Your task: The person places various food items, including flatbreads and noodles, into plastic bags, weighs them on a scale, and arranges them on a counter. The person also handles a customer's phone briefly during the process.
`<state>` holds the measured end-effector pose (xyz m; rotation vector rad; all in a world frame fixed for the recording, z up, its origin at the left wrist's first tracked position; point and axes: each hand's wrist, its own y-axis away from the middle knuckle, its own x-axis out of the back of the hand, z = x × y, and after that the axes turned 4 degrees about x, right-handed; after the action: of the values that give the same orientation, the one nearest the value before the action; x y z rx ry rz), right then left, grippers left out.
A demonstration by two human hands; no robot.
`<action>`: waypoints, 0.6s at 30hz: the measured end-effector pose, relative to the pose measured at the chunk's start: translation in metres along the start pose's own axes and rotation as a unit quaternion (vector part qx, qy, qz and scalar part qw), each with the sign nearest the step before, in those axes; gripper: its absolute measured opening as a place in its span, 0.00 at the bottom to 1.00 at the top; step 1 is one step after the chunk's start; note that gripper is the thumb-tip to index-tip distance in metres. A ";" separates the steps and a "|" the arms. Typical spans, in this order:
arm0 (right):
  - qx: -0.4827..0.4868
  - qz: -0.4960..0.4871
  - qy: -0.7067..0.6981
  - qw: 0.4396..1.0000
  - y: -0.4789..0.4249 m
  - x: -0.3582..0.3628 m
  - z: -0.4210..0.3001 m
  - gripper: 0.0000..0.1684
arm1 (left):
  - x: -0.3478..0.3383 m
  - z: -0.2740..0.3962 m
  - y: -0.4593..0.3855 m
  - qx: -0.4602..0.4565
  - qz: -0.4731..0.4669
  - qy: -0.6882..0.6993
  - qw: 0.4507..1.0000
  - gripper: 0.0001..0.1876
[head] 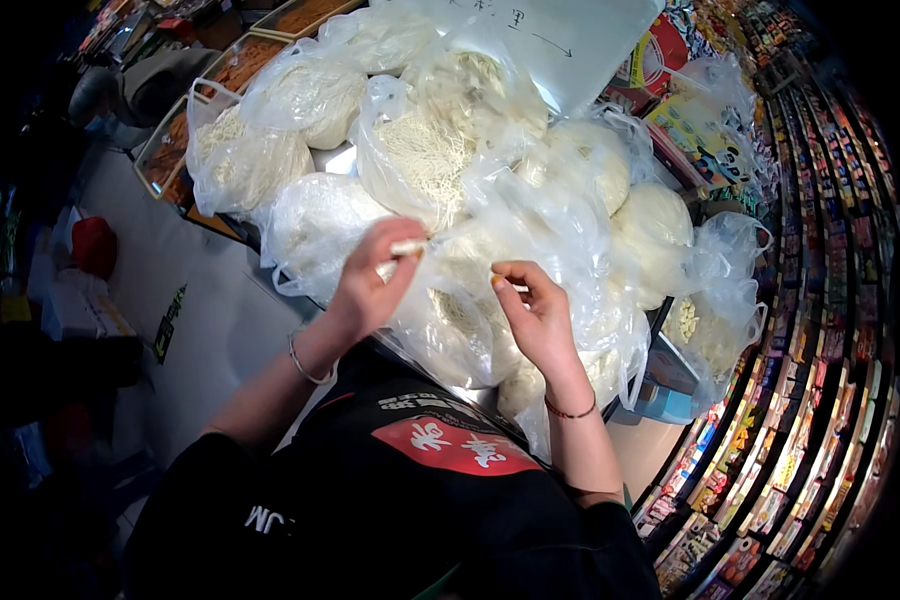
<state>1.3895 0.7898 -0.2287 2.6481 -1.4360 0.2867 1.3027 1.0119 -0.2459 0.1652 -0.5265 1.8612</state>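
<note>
Before me lies a heap of clear plastic bags full of pale, thin noodles. My left hand, blurred, is raised over the front of the heap. A small white piece shows between its thumb and fingers; what it is, I cannot tell. To the right, my right hand hovers over the bags with its fingers curled and thumb near the index fingertip. Whether it pinches some plastic is unclear. Between and below the hands is a noodle bag with loose plastic. Behind them, another noodle bag shows its strands plainly.
A white board with handwriting stands behind the bags. Trays of reddish-brown food line the far left. At the right hangs a bag of pale pieces, beside curved shelves of packaged goods. A person is at the upper left.
</note>
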 end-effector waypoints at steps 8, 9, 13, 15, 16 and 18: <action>0.089 -0.043 0.429 0.898 -0.158 -0.087 0.038 0.55 | 0.072 -0.116 -0.202 0.075 0.092 -0.149 0.982 0.23; 0.057 -0.076 0.475 0.875 -0.166 -0.092 0.043 0.58 | 0.077 -0.124 -0.213 0.162 -0.015 -0.062 0.985 0.21; -0.065 -0.026 0.576 0.815 -0.157 -0.085 0.074 0.45 | 0.088 -0.112 -0.198 0.238 -0.091 0.188 0.948 0.12; -0.084 -0.007 0.592 0.802 -0.151 -0.068 0.093 0.29 | 0.099 -0.112 -0.181 0.244 -0.069 0.269 0.929 0.12; -0.094 0.000 0.599 0.795 -0.147 -0.065 0.094 0.22 | 0.107 -0.114 -0.172 0.249 -0.057 0.308 0.917 0.12; -0.052 0.085 0.550 0.829 -0.139 -0.063 0.081 0.10 | 0.135 -0.118 -0.159 0.276 -0.077 0.305 0.908 0.12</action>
<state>1.4811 0.9013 -0.3233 1.6332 -1.1436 1.3999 1.4194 1.2208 -0.2583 -0.0106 0.4416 1.7425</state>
